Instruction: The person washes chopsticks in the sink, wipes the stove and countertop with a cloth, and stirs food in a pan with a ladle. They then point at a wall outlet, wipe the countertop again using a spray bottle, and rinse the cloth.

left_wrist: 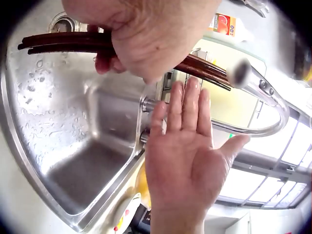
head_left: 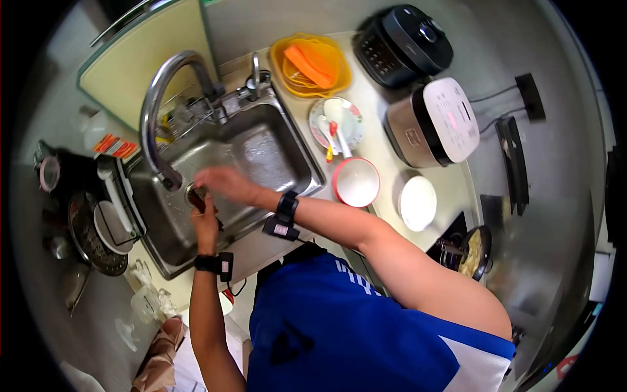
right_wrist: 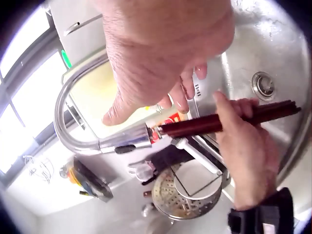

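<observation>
My left hand (head_left: pixel 206 228) grips a bundle of dark red-brown chopsticks (right_wrist: pixel 195 126) around its middle, over the sink (head_left: pixel 287 163). In the left wrist view the chopsticks stick out on both sides of the fist. Close beside them is my right hand (left_wrist: pixel 183 151), its fingers straight, the palm wet and holding nothing. The curved metal faucet (head_left: pixel 149 124) has its spout right by the chopstick ends in the right wrist view. Below the hands, the drain (right_wrist: pixel 263 86) shows in the sink floor, with water drops around it.
Right of the sink stand a yellow basket (head_left: pixel 339 81), a floral plate (head_left: pixel 354 124) with spoons, a red-rimmed bowl (head_left: pixel 357 183) and a white bowl (head_left: pixel 417 203). Two cookers (head_left: pixel 418 137) line the counter behind. A dish rack (head_left: pixel 124 196) and a steel strainer (head_left: pixel 81 228) are on the left.
</observation>
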`<state>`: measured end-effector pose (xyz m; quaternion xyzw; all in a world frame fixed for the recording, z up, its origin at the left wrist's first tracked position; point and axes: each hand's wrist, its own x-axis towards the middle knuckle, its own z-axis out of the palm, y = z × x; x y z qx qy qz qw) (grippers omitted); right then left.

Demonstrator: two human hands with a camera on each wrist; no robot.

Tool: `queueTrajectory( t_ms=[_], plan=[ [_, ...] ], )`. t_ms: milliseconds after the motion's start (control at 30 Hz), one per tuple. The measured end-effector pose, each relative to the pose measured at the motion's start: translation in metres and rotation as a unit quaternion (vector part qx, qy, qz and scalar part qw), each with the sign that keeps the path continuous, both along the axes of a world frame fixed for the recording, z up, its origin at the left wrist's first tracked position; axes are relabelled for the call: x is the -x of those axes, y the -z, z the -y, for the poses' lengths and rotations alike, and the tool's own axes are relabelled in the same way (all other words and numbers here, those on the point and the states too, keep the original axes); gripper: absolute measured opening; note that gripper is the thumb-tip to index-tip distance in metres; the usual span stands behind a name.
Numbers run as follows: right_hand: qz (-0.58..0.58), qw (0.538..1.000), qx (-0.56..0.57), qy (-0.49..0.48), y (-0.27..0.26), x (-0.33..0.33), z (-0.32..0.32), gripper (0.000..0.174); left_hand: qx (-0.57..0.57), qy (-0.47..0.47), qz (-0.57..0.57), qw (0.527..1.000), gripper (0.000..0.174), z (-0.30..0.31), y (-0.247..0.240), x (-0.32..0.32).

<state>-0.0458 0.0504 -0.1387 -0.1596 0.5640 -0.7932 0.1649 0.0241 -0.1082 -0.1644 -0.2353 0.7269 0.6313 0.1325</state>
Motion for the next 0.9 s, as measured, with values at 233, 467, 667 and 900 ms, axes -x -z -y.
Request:
queueTrajectory(
  t_ms=[233,467,667,900],
  plan=[
    [0.098,0.995,-0.019,-0.030,-0.029,-0.016,0.037,0.036,0.088,0.126,-0.174,0.973,0.023,0.012,0.028,0.003],
    [0.112,0.990,-0.043,0.073,-0.062,-0.023,0.046,0.057,0.111,0.070,-0.226,0.965,0.027,0.003,-0.004,-0.001],
    [0.036,0.993,-0.017,0.110,-0.095,-0.034,0.041,0.054,0.196,0.067,-0.170,0.963,0.031,0.007,-0.004,-0.015],
    [0.010,0.987,0.016,0.162,-0.120,-0.052,0.040,0.047,0.212,0.108,-0.230,0.944,0.031,0.007,-0.004,-0.018]
  ],
)
